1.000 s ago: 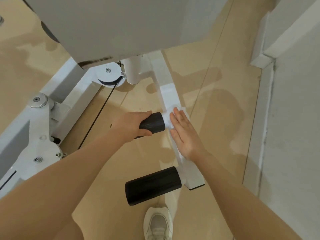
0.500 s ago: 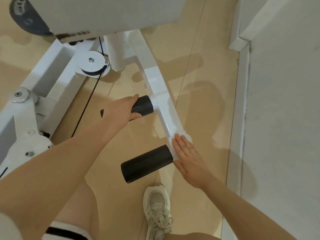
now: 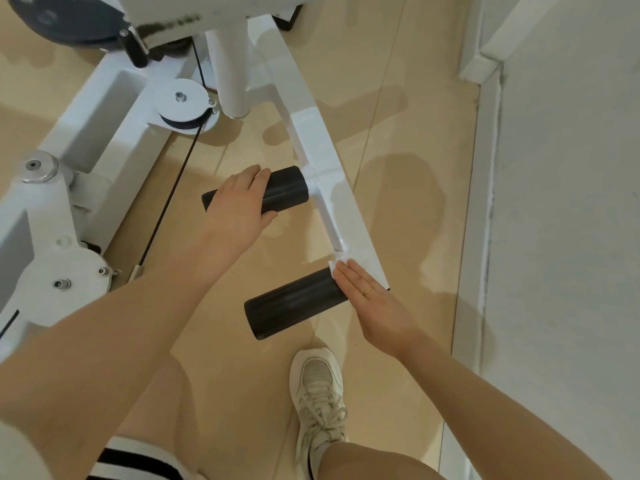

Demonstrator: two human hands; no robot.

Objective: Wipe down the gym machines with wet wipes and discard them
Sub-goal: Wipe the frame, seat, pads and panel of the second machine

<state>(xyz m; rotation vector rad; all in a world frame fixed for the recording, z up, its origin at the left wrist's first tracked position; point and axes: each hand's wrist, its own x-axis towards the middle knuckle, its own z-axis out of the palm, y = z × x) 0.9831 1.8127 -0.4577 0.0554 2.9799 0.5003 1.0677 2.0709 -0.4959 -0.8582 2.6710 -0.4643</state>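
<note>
The right hand [image 3: 372, 299] lies flat with straight fingers, pressing a crumpled white wet wipe [image 3: 337, 262] onto the lower end of the slanted white metal bar [image 3: 313, 133] of the gym machine; only a corner of the wipe shows past the fingertips. Just left of this hand, touching the wipe's edge, sits one black cylindrical foam roller [image 3: 294, 303]; a second black foam roller [image 3: 277, 195] sits further up the bar, and the left hand [image 3: 239, 206] curls over it, thumb beneath, gripping it; two rollers in all. Beyond the left hand stand a white round pulley wheel [image 3: 183, 107] with a thin black cable [image 3: 166, 202] running down from it, a white upright tube [image 3: 230, 64], and the white jointed frame [image 3: 52, 237] with bolts further left. Below the right hand, one pale laced sneaker [image 3: 318, 393] stands on the beige tiled floor [image 3: 398, 133]; to the right of that hand runs a white wall [image 3: 568, 237] with its baseboard.
</note>
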